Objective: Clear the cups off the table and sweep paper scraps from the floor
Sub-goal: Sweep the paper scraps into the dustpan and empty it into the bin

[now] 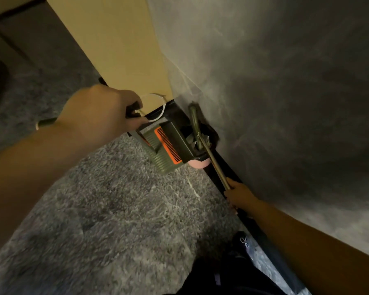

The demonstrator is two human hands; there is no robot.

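Head view, looking steeply down at a grey mottled floor (119, 209) where it is meeting a grey wall (275, 92) along a dark skirting strip (219, 173).

The left hand (98, 113) is reaching in from the left with its fingers (136, 122) curling round the dark handle of a green dustpan (168, 145); a thin white loop (160, 105) is hanging from that handle just above the hand. The dustpan is sitting tilted in the corner, its ribbed body and its orange comb teeth (168, 144) facing the camera and its open mouth facing the wall.

The right hand (240, 193) is coming in from the lower right, close against the skirting, and is gripping the lower end of a metal broom pole (213, 162) with its fingers closing round it. The pole is running up and to the left to the broom head (195, 118), which is pressing into the corner beside the dustpan's mouth.

Pale crumpled paper scraps (193, 142) are lying inside the dustpan's mouth, touching the broom; how many there are cannot be told. A pink object (198, 163) is showing just under the dustpan's lower corner, against the skirting; what it is cannot be told.

A tan panel (115, 43) is standing above the dustpan, to the left of the wall. Dark clothing with a patterned patch (246, 244) is filling the bottom edge.
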